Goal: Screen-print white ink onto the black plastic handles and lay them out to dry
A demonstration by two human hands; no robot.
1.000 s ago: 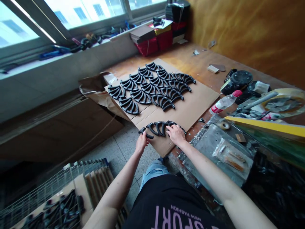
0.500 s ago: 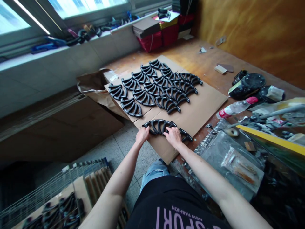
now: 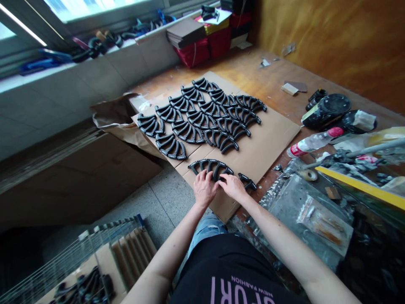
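Note:
A fan-shaped row of glossy black curved handle-like pieces [image 3: 207, 164] lies near the front corner of the cardboard sheet [image 3: 265, 143]. My left hand [image 3: 205, 188] has its fingers bent over the row's lower edge, near its middle. Close beside it, my right hand [image 3: 234, 187] grips the row's right part between thumb and fingers; the exact grip is partly hidden. A few separate black pieces [image 3: 247, 181] lie just right of that hand. Farther back, several similar fans [image 3: 202, 119] are spread in rows on the cardboard.
A plastic bottle [image 3: 313, 143] with a pink cap lies right of the cardboard, by black containers [image 3: 330, 110]. Stacked boards [image 3: 186, 31] on red bundles stand at the back. A wire rack [image 3: 63, 261] is at lower left, and brown paper [image 3: 115, 118] hangs off the table's left side.
My left hand has left the row's left end and moved right to its lower middle, beside my right hand. My right hand stays at the row's right part. The view has shifted slightly.

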